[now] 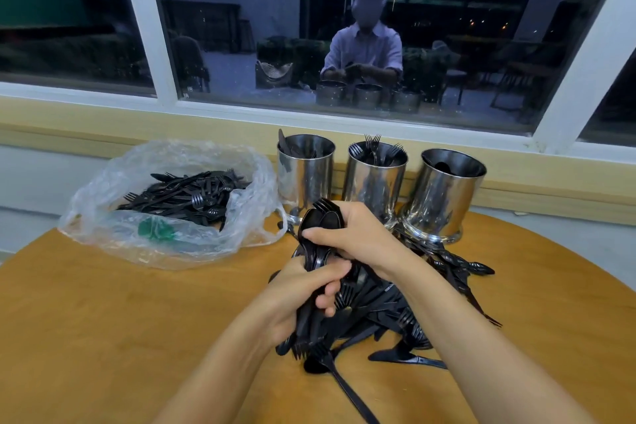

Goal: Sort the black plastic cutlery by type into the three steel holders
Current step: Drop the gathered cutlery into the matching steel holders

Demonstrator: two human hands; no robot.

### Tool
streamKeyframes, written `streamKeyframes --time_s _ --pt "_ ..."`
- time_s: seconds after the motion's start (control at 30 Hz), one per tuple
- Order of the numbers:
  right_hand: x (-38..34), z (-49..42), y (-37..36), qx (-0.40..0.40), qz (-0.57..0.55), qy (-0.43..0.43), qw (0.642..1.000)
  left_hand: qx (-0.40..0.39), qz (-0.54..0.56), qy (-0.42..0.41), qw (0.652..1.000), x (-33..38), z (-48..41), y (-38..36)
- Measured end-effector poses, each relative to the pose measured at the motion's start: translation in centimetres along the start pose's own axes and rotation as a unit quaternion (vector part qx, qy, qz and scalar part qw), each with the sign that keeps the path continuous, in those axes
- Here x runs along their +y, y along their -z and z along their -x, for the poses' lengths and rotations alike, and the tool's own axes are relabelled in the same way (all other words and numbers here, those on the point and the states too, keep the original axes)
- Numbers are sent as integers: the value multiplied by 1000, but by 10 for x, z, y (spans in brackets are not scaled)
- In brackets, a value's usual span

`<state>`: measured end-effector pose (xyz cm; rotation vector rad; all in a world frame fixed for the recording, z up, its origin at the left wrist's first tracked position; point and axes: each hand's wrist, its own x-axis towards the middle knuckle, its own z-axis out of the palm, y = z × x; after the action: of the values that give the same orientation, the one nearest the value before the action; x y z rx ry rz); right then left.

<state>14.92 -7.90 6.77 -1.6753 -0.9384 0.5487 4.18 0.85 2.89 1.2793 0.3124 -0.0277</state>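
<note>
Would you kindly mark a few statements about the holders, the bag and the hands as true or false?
1. Forks stand in the middle holder. True.
2. The plastic bag is empty. False: it holds black cutlery.
3. The left hand and right hand both grip one bundle of cutlery. True.
4. The left holder and right holder lie tipped over. False: both stand upright on the table.

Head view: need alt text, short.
Left hand and right hand grip a bundle of black spoons and forks over a mixed pile on a wooden table. Behind, left holder has knives, middle holder forks, right holder a spoon. A clear bag of more cutlery lies left.
</note>
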Motion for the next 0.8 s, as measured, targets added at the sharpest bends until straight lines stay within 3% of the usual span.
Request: streamKeyframes --time_s 0.1,0.17,0.3,0.4,0.63,0.8 --pt "8 -7 6 71 39 -7 997 102 -171 -94 975 -8 -7 5" --pt "12 -8 9 102 36 -18 994 109 -234 -131 957 -13 -7 5" --pt "18 -5 8 99 -130 -18 986 108 -104 -150 977 -16 -12 3" --pt "23 -6 8 154 -197 -21 968 99 -32 -154 983 -16 -14 1" --pt "31 -8 6 130 -147 -25 980 107 -67 -172 977 -17 -24 -3" --pt "34 -12 9 130 -95 -11 987 109 34 -115 987 -18 -33 0"
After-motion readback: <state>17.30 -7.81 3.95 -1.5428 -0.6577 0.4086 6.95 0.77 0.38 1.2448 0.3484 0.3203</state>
